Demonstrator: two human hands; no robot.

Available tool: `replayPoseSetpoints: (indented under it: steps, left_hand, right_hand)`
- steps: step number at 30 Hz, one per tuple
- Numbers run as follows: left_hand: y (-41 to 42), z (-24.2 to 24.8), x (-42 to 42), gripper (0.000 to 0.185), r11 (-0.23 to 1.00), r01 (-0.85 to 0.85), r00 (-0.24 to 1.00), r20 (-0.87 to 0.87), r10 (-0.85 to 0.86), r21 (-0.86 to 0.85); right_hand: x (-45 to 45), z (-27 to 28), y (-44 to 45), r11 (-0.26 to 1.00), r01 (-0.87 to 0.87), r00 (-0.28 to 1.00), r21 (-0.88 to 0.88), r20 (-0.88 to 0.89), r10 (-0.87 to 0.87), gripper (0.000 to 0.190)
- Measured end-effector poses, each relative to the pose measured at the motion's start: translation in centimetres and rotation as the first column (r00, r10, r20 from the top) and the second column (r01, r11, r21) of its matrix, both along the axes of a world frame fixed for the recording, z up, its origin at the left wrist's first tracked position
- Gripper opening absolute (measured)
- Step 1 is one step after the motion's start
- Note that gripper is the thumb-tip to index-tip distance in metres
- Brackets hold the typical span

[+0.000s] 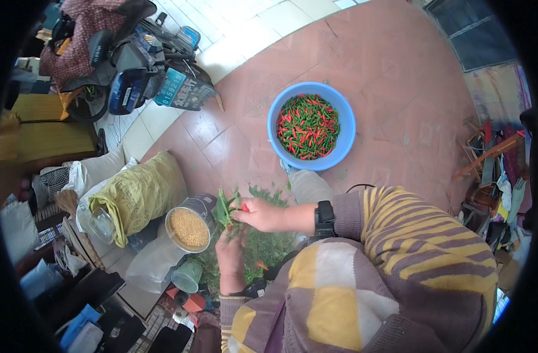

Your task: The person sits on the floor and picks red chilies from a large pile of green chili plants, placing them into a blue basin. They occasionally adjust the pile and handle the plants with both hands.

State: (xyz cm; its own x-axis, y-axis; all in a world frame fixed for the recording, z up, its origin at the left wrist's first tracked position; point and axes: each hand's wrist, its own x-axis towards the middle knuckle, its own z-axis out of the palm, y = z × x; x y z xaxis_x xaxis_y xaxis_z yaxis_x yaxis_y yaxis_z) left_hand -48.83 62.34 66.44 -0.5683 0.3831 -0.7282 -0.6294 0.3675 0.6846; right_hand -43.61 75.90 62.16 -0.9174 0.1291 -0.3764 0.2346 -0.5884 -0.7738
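My left hand grips a leafy green pepper sprig from below. My right hand meets it from the right, its fingers closed around a red chili pepper beside the sprig. A heap of green leafy plants lies beneath and beside both hands. Beyond my knee, on the floor, stands a blue plastic basin filled with red and green chili peppers. Just left of the hands is a dark bucket holding yellow grain.
A yellow woven sack lies left of the bucket, near a green plastic container. An electric scooter stands at the upper left on the tiled floor. Wooden stools and cloths are piled at the right.
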Motion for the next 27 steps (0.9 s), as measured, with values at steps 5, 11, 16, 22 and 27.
replayPoseSetpoints:
  steps: [5, 11, 16, 22, 27]
  left_hand:
    - [-5.9, -0.6, 6.5, 0.018, 0.972, 0.119, 0.984, -0.153, -0.089, 0.204]
    - [-14.9, -0.4, 15.3, 0.021, 0.959, 0.011, 0.989, -0.145, 0.031, 0.284]
    - [-22.5, 0.2, 20.8, 0.021, 0.990, -0.084, 0.970, -0.217, 0.107, 0.116]
    - [-25.2, 1.0, 26.3, 0.019, 0.928, -0.357, 0.933, 0.003, 0.359, 0.111]
    - [-22.3, 0.0, 29.4, 0.022, 0.992, -0.113, 0.986, -0.133, 0.105, -0.060]
  right_hand:
    - [6.6, 1.9, -4.7, 0.969, -0.104, 0.995, 0.223, 0.023, 0.101, 0.027]
    - [13.7, 5.6, -12.4, 0.948, -0.262, 0.965, 0.178, 0.060, 0.256, 0.019]
    - [15.4, 6.3, -18.5, 0.839, -0.510, 0.859, 0.189, 0.156, 0.487, 0.016]
    - [18.2, 3.5, -22.3, 0.841, -0.540, 0.808, -0.035, 0.259, 0.530, 0.018]
    - [20.8, 1.2, -19.3, 0.933, -0.339, 0.814, -0.120, 0.460, 0.355, 0.016]
